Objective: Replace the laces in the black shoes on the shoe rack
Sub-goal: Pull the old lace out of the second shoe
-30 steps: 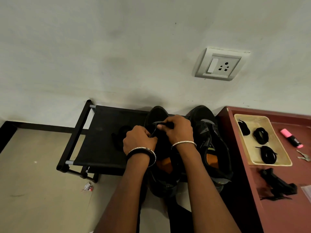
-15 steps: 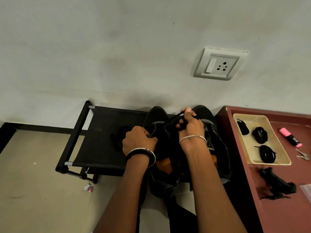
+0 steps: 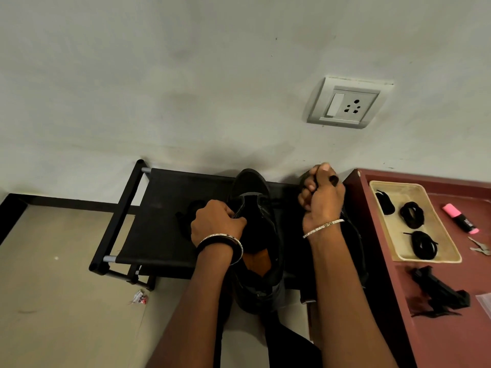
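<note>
Left hand (image 3: 216,224) on shoe (image 3: 252,208) — right hand (image 3: 322,197) high, lace (image 3: 333,179) in grip

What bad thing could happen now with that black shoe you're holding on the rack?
The black lace-up shoe sticks out past the edge of the black fabric shoe rack, and only the left hand grips it, so a hard tug might tip it off. The right hand pinches what looks like the black lace, close to the maroon table; a quick yank might bump its edge.
</note>
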